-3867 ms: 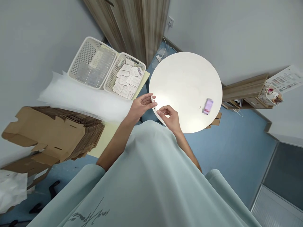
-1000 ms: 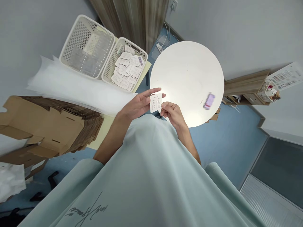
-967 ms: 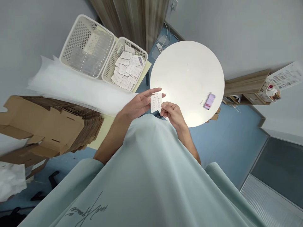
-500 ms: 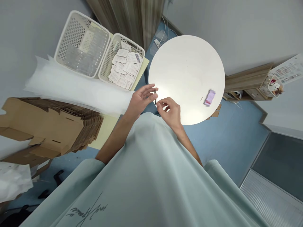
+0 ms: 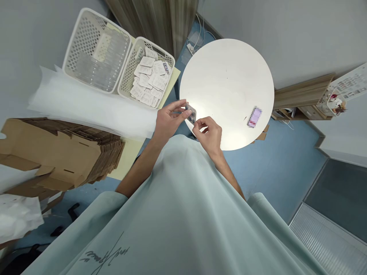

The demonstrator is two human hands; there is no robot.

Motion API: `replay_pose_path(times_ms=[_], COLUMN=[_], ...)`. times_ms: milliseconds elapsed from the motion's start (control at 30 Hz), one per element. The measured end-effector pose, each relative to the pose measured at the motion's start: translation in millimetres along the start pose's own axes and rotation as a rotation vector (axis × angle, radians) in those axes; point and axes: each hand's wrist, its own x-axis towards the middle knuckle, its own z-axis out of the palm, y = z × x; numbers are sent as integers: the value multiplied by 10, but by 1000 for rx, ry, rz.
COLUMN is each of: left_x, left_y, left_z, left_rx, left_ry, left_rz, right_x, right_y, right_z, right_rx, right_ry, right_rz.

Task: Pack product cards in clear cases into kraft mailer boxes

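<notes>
My left hand [image 5: 169, 121] pinches a small clear-faced pack [image 5: 191, 112] with dark rounded bits inside, held above the near left edge of the round white table [image 5: 229, 84]. At the pack's lower corner the thumb and fingertips of my right hand [image 5: 208, 135] are pinched together. A purple thing [image 5: 254, 117], blurred out, lies on the table's right side. To the left, a white basket [image 5: 124, 82] holds many small printed white cards [image 5: 147, 80]; one pack [image 5: 166, 68] among them shows colored bits.
Another white basket [image 5: 70, 49] contains stacked clear plastic pieces [image 5: 99, 70]. White sheets [image 5: 94, 105] and folded brown cardboard boxes [image 5: 63, 152] lie on the left. A wooden shelf unit [image 5: 304, 91] stands at the right, and a white cable [image 5: 197, 34] runs behind the table.
The pack has turned from edge-on so that its face now shows. My right hand has shifted slightly right, its fingertips still at the lower end.
</notes>
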Motion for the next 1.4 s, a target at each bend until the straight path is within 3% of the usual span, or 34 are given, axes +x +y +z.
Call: replay_pose_path(times_ms=[333, 733, 900, 1000, 1267, 1400], left_x=[7, 92, 129, 220, 757, 913], left_y=[-74, -252, -342, -547, -1448, -1625], left_z=[-175, 62, 171, 240, 442, 460], left_rx=[10, 89, 107, 144, 383, 565], left_ry=[-94, -55, -86, -103, -82, -82], left_rz=[-38, -96, -118, -134, -281, -315], right_x=[245, 368, 436, 524, 776, 828], right_y=[344, 573, 798, 1044, 1824, 2037], right_z=[-141, -335, -333, -232, 217, 315], right_rx=[287, 373, 381, 350, 215, 54], right_ry=[-125, -223, -164, -149, -250, -279], right_rz=[211, 259, 278, 343, 529, 618])
